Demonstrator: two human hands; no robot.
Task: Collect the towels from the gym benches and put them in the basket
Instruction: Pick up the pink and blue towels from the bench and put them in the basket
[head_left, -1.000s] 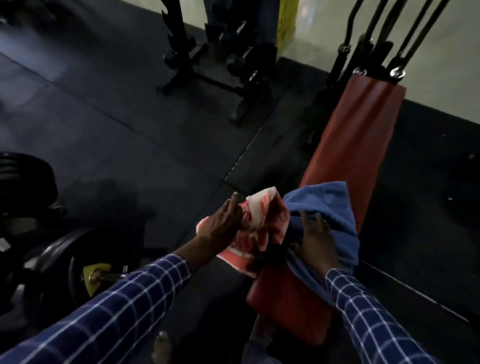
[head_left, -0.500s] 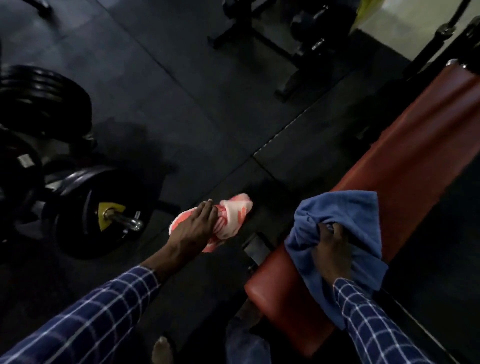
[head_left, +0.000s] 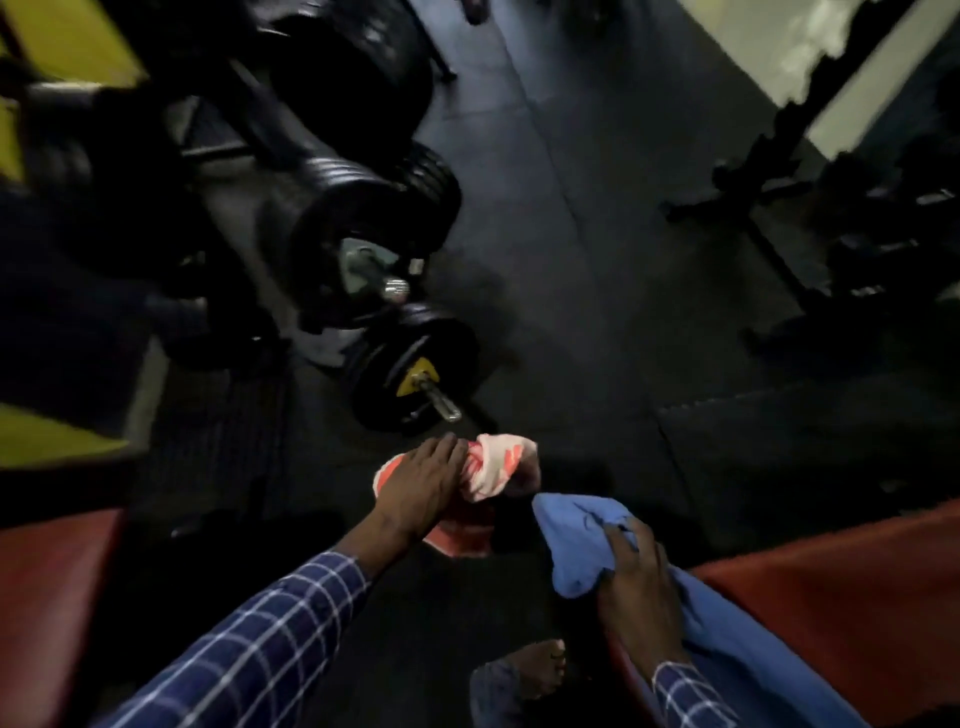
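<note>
Left hand (head_left: 421, 486) grips the bunched red-and-white towel (head_left: 493, 467) held off the red bench (head_left: 831, 613), out over the dark floor — right hand (head_left: 636, 577) clutches the blue towel (head_left: 576, 540), whose tail trails onto that bench's near edge.

One wide-angle camera sits on my head, looking forward and steeply down at the dark floor (head_left: 597, 322). My forearms enter from the bottom edge, close to the lens, hands near the lower centre. Weight plates (head_left: 410, 379) fill the upper left, a pale wall (head_left: 769, 47) the upper right; edges are blurred.
</note>
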